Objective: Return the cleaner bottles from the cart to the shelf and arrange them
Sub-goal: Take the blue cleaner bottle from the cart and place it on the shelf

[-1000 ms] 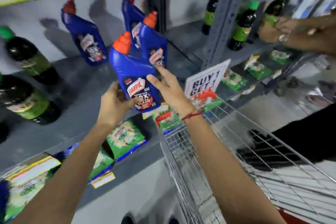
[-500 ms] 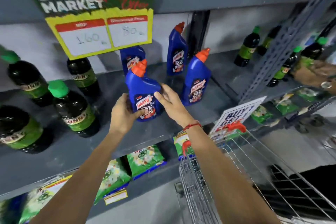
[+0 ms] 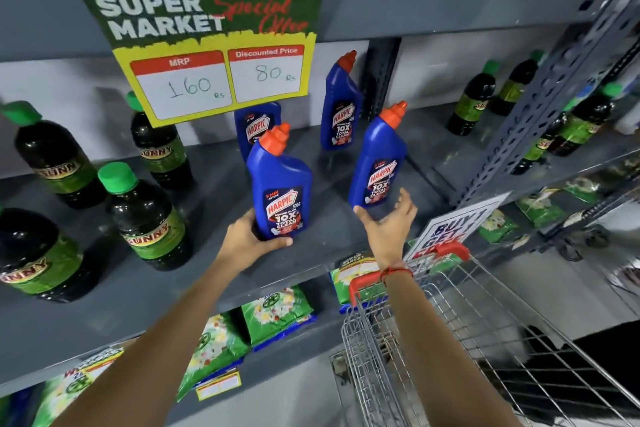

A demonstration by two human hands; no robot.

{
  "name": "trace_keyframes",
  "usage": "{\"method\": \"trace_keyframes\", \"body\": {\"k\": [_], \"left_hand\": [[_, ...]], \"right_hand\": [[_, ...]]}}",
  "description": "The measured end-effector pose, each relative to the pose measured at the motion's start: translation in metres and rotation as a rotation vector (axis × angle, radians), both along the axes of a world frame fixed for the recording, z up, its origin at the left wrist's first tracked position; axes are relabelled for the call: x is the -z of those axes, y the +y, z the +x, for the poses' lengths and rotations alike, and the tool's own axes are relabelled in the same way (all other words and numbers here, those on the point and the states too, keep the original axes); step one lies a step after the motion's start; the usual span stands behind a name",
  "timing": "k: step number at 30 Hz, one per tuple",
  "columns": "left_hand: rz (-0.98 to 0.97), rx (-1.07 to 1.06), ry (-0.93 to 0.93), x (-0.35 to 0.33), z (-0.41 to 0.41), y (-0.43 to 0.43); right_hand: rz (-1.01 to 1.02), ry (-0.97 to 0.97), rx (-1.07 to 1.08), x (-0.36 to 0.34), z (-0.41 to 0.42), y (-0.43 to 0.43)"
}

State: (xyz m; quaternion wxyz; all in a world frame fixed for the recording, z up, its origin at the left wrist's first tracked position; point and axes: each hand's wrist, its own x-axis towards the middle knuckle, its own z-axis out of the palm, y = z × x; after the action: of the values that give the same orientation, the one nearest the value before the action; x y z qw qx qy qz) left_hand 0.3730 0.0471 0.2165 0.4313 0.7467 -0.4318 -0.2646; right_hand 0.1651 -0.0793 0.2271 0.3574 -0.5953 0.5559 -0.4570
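Note:
Several blue cleaner bottles with orange caps stand on the grey shelf (image 3: 214, 274). My left hand (image 3: 247, 241) grips the base of the front bottle (image 3: 280, 184), which stands upright on the shelf. My right hand (image 3: 389, 222) is open with fingers spread, just below and apart from a second bottle (image 3: 379, 158). A third bottle (image 3: 341, 104) stands further back. A fourth bottle (image 3: 258, 125) is half hidden behind the price sign. The wire cart (image 3: 450, 340) with a red handle sits at the lower right.
Dark bottles with green caps (image 3: 149, 218) fill the shelf's left side, and more stand on the right bay (image 3: 472, 100). A yellow price sign (image 3: 214, 52) hangs from the upper shelf. A grey upright post (image 3: 540, 107) divides the bays. Green packets (image 3: 277, 312) lie on the lower shelf.
My right hand has let go of the front bottle and moved right, opening near the second bottle. My left hand has slid down to the bottle's base. The camera has tilted up.

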Motion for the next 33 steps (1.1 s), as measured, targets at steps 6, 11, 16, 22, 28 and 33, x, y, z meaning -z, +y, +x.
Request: {"method": "trace_keyframes", "body": {"k": [6, 11, 16, 22, 28, 33], "left_hand": [[0.017, -0.005, -0.031, 0.005, 0.003, -0.01], [0.046, 0.022, -0.047, 0.006, 0.009, -0.017], [0.052, 0.016, -0.06, 0.007, 0.01, -0.02], [0.044, -0.025, -0.059, 0.007, 0.007, -0.02], [0.055, -0.012, -0.068, 0.005, 0.006, -0.019], [0.056, -0.052, -0.081, 0.003, 0.002, -0.014]], "right_hand": [[0.016, 0.036, -0.146, 0.008, 0.008, -0.029], [-0.024, 0.04, -0.061, 0.011, 0.014, -0.04], [-0.04, 0.048, -0.036, 0.016, 0.013, -0.039], [-0.058, 0.054, -0.044, 0.016, 0.013, -0.038], [-0.041, 0.075, -0.057, 0.015, 0.012, -0.036], [0.007, 0.069, -0.074, 0.014, 0.007, -0.029]]}}
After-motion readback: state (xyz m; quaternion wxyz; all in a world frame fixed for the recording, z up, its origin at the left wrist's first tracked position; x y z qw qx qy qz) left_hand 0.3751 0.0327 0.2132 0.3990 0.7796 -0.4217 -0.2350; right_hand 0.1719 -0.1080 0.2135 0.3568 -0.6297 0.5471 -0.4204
